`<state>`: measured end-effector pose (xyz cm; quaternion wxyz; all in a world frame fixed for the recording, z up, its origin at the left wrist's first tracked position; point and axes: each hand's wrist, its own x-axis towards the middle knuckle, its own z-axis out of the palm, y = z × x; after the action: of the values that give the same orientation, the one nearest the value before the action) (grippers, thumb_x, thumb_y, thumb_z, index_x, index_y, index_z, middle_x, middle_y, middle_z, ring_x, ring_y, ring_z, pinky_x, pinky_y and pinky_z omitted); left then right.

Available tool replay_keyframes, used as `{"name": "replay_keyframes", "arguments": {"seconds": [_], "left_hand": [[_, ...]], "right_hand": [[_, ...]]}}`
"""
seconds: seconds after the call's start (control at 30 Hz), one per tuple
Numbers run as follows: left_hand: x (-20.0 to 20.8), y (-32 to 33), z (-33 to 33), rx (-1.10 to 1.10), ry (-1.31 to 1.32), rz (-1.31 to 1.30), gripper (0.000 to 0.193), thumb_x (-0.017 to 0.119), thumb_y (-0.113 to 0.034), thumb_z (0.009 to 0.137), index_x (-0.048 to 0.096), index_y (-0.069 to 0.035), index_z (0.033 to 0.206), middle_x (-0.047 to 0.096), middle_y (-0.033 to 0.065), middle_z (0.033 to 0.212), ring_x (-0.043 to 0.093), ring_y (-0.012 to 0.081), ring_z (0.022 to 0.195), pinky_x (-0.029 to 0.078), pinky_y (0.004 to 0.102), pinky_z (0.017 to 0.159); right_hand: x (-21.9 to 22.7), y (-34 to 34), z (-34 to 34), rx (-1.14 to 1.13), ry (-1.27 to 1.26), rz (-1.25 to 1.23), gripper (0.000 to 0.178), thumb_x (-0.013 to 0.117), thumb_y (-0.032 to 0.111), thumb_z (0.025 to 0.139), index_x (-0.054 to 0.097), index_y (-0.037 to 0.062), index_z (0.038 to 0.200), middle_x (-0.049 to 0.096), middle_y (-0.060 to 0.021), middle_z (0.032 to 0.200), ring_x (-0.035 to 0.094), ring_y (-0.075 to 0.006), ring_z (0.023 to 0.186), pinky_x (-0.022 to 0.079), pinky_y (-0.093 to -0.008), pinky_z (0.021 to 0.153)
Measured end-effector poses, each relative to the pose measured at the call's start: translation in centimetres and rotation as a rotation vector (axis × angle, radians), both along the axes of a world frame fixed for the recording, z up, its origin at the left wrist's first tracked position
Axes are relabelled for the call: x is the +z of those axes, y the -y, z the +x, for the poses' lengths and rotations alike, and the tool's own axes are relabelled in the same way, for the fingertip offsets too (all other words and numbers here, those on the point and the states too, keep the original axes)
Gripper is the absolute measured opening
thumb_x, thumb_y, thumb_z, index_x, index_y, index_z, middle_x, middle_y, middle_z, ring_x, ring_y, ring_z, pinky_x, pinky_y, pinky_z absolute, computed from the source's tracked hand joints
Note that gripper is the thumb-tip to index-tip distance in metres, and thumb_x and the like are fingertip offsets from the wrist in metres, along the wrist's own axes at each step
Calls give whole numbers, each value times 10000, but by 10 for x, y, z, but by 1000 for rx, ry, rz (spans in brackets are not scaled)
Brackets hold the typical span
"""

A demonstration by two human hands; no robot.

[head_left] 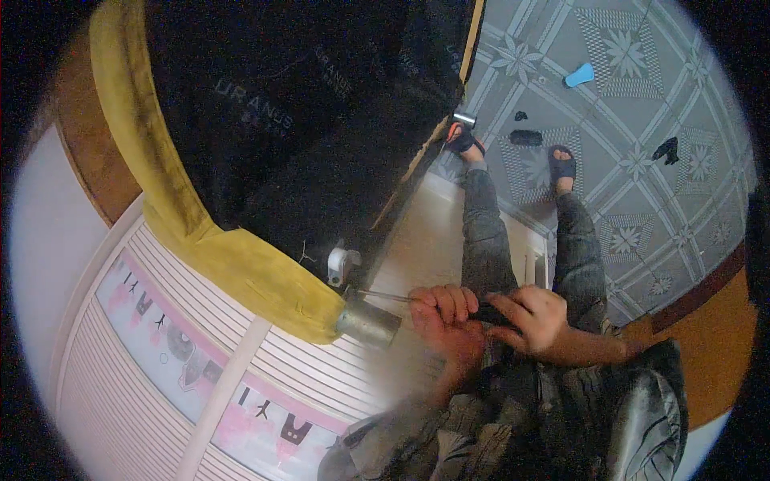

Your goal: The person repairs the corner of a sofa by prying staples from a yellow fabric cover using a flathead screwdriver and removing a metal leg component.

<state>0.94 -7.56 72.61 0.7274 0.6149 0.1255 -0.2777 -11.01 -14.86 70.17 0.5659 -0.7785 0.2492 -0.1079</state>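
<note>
Both my hands are closed on one tool that looks like a screwdriver (385, 296), with a thin metal shaft and a dark handle. My left hand (445, 317) wraps the shaft near the handle. Behind it, my right hand (529, 321) grips the handle, much of which the fingers hide. The shaft's tip reaches the base of a silver metal leg (370, 322) at the corner of a tipped piece of furniture. Yellow upholstery (265, 276) edges its black underside fabric (281, 152). A white curved piece (343, 263) sits on the underside just beyond the tip.
A second metal leg (464, 120) stands at the far corner, near my slippered foot. A ribbed white cabinet (241, 337) with pink panels is close at the left. On the patterned floor (618, 104) lie a blue object (579, 75) and dark pieces (525, 138).
</note>
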Motion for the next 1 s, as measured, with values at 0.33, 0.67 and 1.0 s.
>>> {"name": "replay_keyframes", "arguments": {"seconds": [0.33, 0.67, 1.0], "left_hand": [[12, -9, 0, 12, -103, 5, 220, 389, -316, 952, 431, -131, 840, 330, -14, 506, 368, 136, 471, 386, 336, 519], [-1, -34, -4, -53, -134, -151, 234, 436, -324, 937, 419, -95, 890, 398, 53, 548, 451, 204, 530, 447, 390, 605], [3, -34, 4, -34, -91, -138, 250, 449, -314, 935, 422, -73, 875, 315, 9, 520, 353, 148, 446, 356, 309, 425]], "right_hand": [[0, -13, 9, 10, -112, 691, 252, 693, 199, 776, 609, -18, 871, 561, -108, 653, 558, -167, 579, 446, -289, 494], [-29, -26, 9, 89, -354, 2009, 261, 517, 298, 898, 565, 42, 898, 545, -5, 720, 498, -95, 645, 393, -257, 520], [-4, -29, 5, -35, -319, 1695, 331, 583, 257, 862, 522, 28, 1093, 565, -43, 710, 441, -93, 453, 355, -235, 415]]}}
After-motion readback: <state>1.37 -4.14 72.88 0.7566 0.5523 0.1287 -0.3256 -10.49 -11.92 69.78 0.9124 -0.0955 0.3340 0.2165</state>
